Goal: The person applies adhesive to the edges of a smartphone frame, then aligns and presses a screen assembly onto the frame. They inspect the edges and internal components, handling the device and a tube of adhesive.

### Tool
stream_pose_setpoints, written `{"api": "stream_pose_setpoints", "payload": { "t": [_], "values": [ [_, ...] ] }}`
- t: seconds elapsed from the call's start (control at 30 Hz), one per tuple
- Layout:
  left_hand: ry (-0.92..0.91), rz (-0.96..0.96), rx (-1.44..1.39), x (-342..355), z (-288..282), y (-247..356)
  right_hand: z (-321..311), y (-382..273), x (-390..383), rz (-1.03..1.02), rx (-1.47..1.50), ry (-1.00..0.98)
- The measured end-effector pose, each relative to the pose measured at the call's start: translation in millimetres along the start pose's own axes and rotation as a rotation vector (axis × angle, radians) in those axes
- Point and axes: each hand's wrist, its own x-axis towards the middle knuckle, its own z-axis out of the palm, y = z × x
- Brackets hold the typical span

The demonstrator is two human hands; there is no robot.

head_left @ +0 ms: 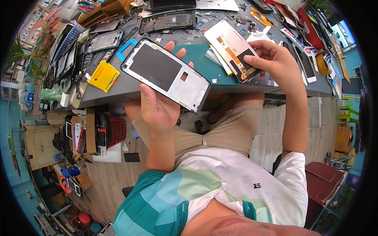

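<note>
My left hand (pixel 159 112) is closed round a phone frame (pixel 179 84), silver-white inside with a dark rim and a large black rectangle. It is tilted above the desk's front edge, with fingertips showing behind its far side. My right hand (pixel 277 59) pinches the lower right side of a phone screen panel (pixel 220 37) between thumb and fingers. The panel's pale metallic back faces me, with an orange flex cable and a black patch on it. Beneath the panel lie thin white and yellow pieces (pixel 215 59) on a green mat (pixel 191 53).
Left of the frame lie a yellow plastic stand (pixel 104 76), a blue bracket (pixel 126 49) and heaps of phone parts. Farther back is a black phone housing (pixel 167 22). A white phone panel (pixel 307 69) and a tape roll (pixel 323 64) are at right. A red basket (pixel 116 129) stands below.
</note>
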Motion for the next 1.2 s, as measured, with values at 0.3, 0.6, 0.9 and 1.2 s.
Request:
{"api": "stream_pose_setpoints", "payload": {
  "t": [0.3,0.6,0.9,1.2],
  "values": [
    [-0.023,-0.045,-0.007,-3.0,2.4,-2.3,-14.2,6.3,-9.0,-0.097,0.668,-0.086],
    [-0.052,-0.096,0.003,-5.8,18.1,-6.8,-5.9,19.8,-32.8,-0.066,1.018,-0.404],
    [-0.057,-0.063,0.029,-10.5,25.4,-4.9,5.6,15.1,-40.2,-0.015,1.084,-0.436],
    [-0.029,-0.01,0.148,-12.5,26.4,-4.0,11.5,27.1,-58.4,-0.369,0.758,-0.28]
  ]
}}
